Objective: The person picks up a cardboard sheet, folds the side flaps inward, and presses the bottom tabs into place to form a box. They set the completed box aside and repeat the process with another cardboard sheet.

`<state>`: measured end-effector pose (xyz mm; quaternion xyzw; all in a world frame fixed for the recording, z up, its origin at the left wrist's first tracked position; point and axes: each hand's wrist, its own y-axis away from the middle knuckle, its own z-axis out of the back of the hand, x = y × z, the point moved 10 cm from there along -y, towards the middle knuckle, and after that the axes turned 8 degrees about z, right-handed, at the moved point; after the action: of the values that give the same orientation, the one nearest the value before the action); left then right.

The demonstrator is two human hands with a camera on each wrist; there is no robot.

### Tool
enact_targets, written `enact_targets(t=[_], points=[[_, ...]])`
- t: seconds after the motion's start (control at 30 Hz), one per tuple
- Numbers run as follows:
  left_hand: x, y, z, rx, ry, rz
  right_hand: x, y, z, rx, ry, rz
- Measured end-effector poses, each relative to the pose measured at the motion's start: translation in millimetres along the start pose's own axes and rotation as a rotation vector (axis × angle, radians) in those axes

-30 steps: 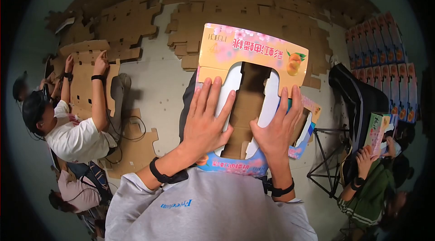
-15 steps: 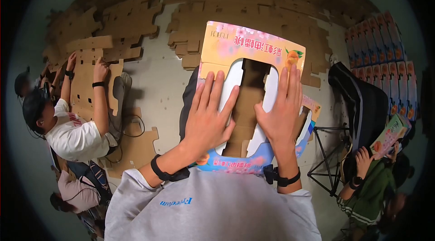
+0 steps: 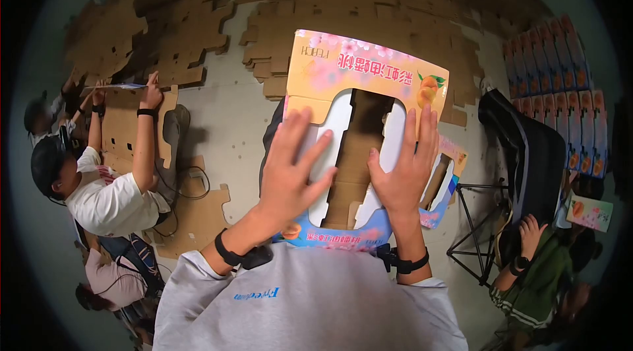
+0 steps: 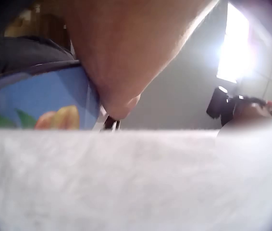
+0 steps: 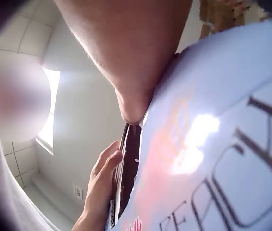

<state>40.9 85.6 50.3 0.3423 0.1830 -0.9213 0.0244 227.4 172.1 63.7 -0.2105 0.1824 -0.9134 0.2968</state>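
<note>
A printed fruit carton with peach pictures and a large cut-out window lies in front of the grey shirt; brown cardboard shows through the window. On its left part is my left hand, fingers spread and slightly blurred, thumb pointing over the opening. My right hand rests on the right part with straight fingers, its thumb at the window's edge. The left wrist view catches the carton's blue side beyond pale cloth. In the right wrist view, lettering marks the glossy panel, and the left hand appears behind the opening.
Another printed carton lies partly behind the right hand, near a black tripod. Flat cardboard sheets cover the floor ahead. Stacked printed cartons stand at right. People work at left and right.
My right hand slid up the carton, then back toward me. The left hand has shifted slightly left, its fingers now blurred. The person at right has turned a small printed box.
</note>
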Motion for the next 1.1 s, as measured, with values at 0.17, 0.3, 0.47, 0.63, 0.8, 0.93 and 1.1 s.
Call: enact_targets(t=[0.17,0.3,0.47,0.63,0.8,0.93,1.1], points=[[82.3,39.6,-22.7,0.171,0.845,0.532,9.6,3.1,12.8,-0.001,-0.014,-0.002],[70.0,65.6,-28.6,0.350,0.792,0.433,79.0,25.1,-18.7,0.237,-0.493,0.028],[35.0,34.7,-45.6,0.441,0.815,0.282,59.1,21.8,-42.7,0.356,-0.798,-0.284],[-8.0,3.7,-52.9,0.610,0.375,-0.125,-32.4,5.0,7.3,0.152,-0.454,-0.338],[52.4,-18.4,-54.3,0.277,-0.231,-0.261,-185.8,72.4,33.9,0.131,-0.480,-0.781],[57.2,-19.7,-47.4,0.146,-0.251,-0.254,-311.2,172.1,8.2,0.087,-0.027,-0.590],[58.3,-20.6,-46.8,0.144,-0.241,-0.240,-378.6,275.3,-64.3,0.247,0.032,-0.899]])
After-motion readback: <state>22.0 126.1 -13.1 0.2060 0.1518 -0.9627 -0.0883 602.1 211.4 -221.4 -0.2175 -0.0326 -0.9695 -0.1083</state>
